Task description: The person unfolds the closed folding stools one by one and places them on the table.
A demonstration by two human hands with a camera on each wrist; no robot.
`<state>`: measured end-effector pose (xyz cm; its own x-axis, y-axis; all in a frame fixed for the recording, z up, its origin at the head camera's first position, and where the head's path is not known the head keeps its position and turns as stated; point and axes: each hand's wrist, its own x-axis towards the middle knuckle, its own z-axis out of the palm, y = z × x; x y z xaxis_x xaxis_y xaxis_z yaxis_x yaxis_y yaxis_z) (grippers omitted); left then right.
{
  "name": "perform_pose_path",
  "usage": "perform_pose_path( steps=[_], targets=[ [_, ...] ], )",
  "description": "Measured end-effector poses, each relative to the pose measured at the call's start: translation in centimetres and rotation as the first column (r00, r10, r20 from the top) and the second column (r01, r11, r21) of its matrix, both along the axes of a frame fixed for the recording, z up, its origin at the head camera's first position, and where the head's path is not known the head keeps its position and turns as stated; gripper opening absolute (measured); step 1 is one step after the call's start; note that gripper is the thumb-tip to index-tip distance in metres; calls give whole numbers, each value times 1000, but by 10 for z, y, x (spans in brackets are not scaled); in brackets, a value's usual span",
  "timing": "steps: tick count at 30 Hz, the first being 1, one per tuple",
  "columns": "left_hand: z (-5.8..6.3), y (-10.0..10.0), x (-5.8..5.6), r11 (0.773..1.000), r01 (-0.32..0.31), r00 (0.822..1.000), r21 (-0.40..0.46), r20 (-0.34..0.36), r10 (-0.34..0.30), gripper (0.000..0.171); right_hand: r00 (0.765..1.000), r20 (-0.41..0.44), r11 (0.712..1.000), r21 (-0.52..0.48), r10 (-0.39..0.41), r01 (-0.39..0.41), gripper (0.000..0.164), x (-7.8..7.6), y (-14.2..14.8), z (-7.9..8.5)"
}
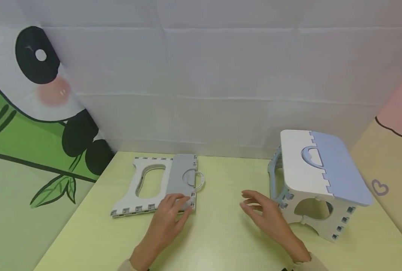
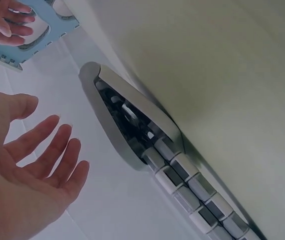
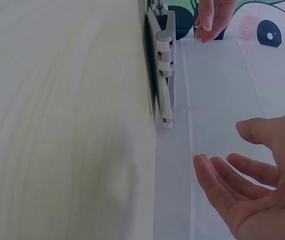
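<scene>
A folded step stool [image 1: 157, 194], grey and white, lies flat at the left of the table, its carry handle [image 1: 201, 181] sticking out to the right. Over its near edge is my left hand [image 1: 168, 218], fingers loosely bent and holding nothing; the left wrist view shows a gap between hand and folded stool [image 2: 125, 117]. To the right, a white and blue step stool [image 1: 300, 162] stands unfolded on its legs. My right hand [image 1: 268, 218] is just left of that stool, fingers relaxed and nothing between them. Whether it touches the stool's side cannot be told.
Both stools are on a pale yellow table [image 1: 218, 241]. A white sheet [image 1: 221, 75] hangs along the back edge. At the left is a cartoon-printed backdrop [image 1: 28, 139], and a beige printed panel [image 1: 390, 162] borders the right side.
</scene>
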<state>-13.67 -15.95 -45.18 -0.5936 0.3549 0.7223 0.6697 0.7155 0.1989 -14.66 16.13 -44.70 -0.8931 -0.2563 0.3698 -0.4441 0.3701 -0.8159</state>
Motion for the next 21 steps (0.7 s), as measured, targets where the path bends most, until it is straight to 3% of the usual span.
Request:
perform_pose_path(
  steps=[21],
  targets=[
    [2, -26, 3, 997, -79, 997, -13, 20, 79, 32, 972, 229, 997, -35, -56, 66, 35, -17, -24, -5]
  ],
)
